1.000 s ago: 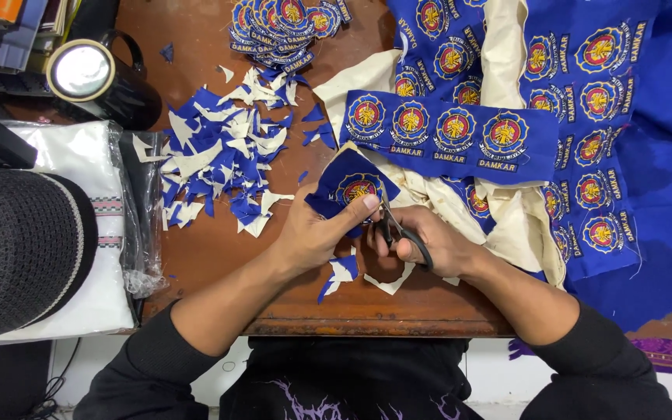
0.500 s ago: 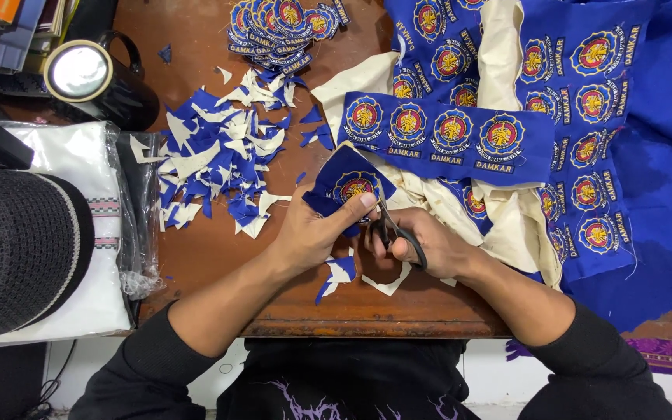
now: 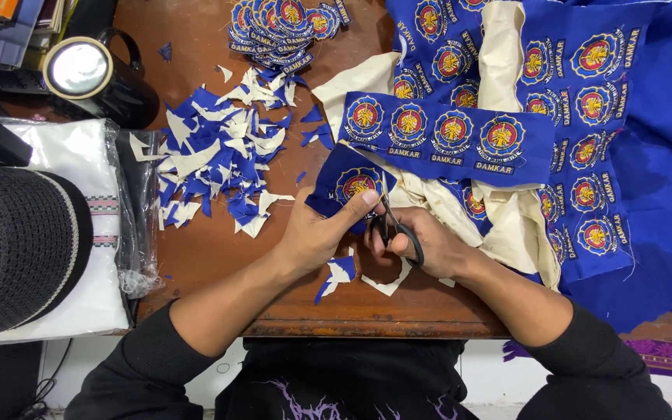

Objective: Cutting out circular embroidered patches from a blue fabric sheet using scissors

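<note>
Left hand pinches the blue embroidered round patch; right hand grips black-handled scissors, blades at its edge. Position unchanged from a second ago: trimming proceeds slowly. Blue-and-cream fabric offcuts lie beyond on the brown wooden table.

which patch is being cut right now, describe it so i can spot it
Start at the wooden table, near its front edge where the two hands meet. The patch sits under the left hand thumb, with the scissors in the right hand beside it. Unlike the strip of four above, it's single.
</note>
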